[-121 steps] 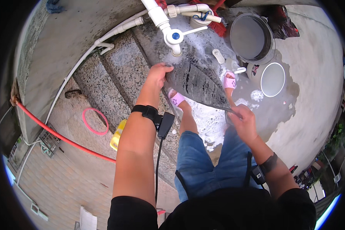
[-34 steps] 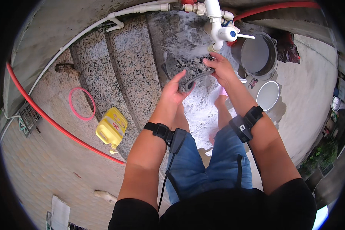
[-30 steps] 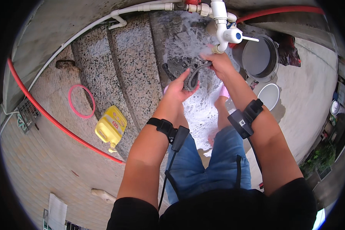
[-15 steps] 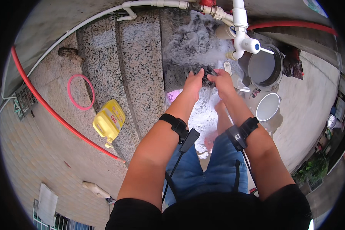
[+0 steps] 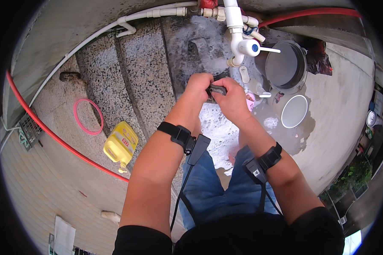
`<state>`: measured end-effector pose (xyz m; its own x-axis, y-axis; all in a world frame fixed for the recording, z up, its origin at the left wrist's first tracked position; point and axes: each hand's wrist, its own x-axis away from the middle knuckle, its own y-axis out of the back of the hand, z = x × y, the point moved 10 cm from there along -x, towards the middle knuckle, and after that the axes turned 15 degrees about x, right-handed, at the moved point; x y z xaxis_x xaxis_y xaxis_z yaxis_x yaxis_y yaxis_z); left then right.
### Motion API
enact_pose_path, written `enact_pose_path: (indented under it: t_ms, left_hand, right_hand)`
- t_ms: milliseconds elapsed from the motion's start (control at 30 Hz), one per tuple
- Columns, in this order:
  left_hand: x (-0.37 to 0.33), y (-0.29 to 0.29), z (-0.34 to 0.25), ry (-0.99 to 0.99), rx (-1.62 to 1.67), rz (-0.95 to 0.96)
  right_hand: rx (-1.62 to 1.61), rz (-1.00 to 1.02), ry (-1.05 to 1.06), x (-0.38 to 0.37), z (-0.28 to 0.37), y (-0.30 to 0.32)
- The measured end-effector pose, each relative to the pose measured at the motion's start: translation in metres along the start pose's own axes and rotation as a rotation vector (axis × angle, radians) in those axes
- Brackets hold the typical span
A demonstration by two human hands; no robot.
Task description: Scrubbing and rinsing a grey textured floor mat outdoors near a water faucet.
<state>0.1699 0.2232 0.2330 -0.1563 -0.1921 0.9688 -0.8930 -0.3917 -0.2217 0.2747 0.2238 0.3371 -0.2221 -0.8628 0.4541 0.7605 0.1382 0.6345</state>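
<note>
Both my hands are closed on a dark grey wet cloth (image 5: 217,89), bunched small between them. My left hand (image 5: 197,86) grips its left end, with the fingers curled. My right hand (image 5: 232,100) pinches the other end, thumb on top. They are close together over the wet, foamy stone, below and left of the white tap (image 5: 247,47). White suds (image 5: 215,126) cover the ground beneath my wrists. Most of the cloth is hidden by my fingers. A pink slipper (image 5: 250,102) shows beside my right wrist.
Right of the tap stand a dark bucket (image 5: 303,80) and a white basin (image 5: 294,111). A white-handled item (image 5: 244,74) lies below the spout. To my left are stone steps (image 5: 147,68), a yellow jug (image 5: 121,142), a pink ring (image 5: 89,117) and a red hose (image 5: 51,130).
The dark cloth, earlier spread leftward over the stone, is now gathered between my hands. My hands have turned inward with their fingers wrapped round it. The whole view has shifted somewhat.
</note>
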Motion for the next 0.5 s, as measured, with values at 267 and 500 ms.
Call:
enact_pose_path:
  t_ms: [267,500]
  left_hand:
    - [0.027,0.027,-0.006,-0.210,0.318,-0.011]
    - [0.025,-0.001,0.001,-0.185,0.244,0.032]
  right_hand:
    - [-0.271,0.074,-0.115,0.030,0.004,0.002]
    - [0.375,-0.292,-0.206,-0.040,-0.082,0.037]
